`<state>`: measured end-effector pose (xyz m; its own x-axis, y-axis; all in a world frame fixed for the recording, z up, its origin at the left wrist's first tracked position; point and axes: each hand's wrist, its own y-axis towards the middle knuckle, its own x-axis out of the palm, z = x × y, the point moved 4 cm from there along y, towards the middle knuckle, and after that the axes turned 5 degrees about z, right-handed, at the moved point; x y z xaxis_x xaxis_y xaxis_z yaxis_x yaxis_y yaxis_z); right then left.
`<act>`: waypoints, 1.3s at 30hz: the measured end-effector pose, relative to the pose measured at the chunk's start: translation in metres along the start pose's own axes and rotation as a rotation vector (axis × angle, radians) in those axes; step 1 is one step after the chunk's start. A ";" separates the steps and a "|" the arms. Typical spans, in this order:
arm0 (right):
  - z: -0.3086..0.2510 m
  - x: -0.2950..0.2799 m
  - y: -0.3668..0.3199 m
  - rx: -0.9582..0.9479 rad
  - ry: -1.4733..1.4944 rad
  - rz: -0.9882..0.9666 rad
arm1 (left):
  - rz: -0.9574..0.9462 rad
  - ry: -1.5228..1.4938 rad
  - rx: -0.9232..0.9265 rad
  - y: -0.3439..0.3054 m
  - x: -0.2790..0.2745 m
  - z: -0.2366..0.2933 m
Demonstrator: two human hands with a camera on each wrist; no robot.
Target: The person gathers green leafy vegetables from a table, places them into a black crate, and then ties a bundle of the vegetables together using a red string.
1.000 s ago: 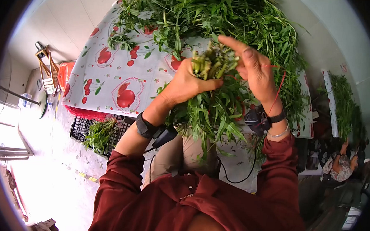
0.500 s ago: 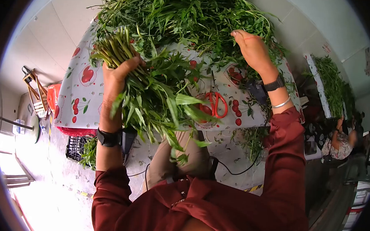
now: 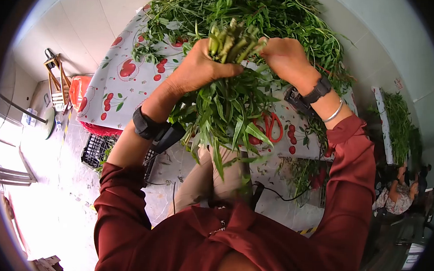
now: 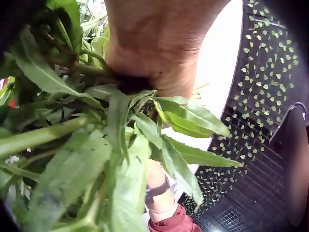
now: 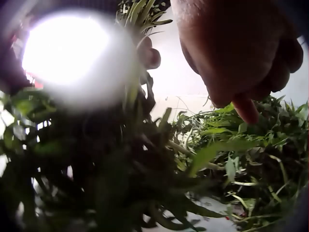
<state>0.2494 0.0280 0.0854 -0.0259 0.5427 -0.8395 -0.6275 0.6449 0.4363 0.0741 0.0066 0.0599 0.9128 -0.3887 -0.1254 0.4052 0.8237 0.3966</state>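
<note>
A thick bunch of leafy green stems (image 3: 223, 104) is gripped by my left hand (image 3: 201, 68) in the head view. Its cut stem ends point up and its leaves hang down over the front of the table. In the left wrist view the same hand (image 4: 154, 48) is above large leaves (image 4: 120, 164). My right hand (image 3: 287, 58) is just right of the stem ends, fingers bent towards them. The right wrist view shows this hand (image 5: 236, 53) with curled fingers and one digit pointing down; I cannot tell whether it pinches anything.
Behind the hands a big heap of loose greens (image 3: 243, 7) covers the back of the table. Red-handled scissors (image 3: 275, 127) lie on the fruit-patterned tablecloth (image 3: 141, 90). A black crate (image 3: 96, 149) stands on the floor at left. Another person (image 3: 398, 196) is at the far right.
The bunch swung to the left with my left hand and is now back near the middle, stem ends up. My right hand moved away from it, then came back beside the stems.
</note>
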 end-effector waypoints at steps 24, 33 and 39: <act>-0.025 0.012 0.007 0.287 0.756 -0.154 | 0.116 -0.045 0.089 -0.011 -0.010 0.007; -0.011 -0.012 -0.008 0.451 1.371 -0.047 | 0.250 0.007 -0.003 -0.017 -0.032 -0.006; 0.014 -0.010 -0.016 0.637 1.314 -0.181 | 0.251 -0.025 0.014 -0.020 -0.035 -0.012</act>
<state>0.2703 0.0197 0.0916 -0.8774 -0.2128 -0.4300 -0.2669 0.9612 0.0689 0.0345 0.0086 0.0457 0.9831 -0.1832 0.0008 0.1655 0.8900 0.4250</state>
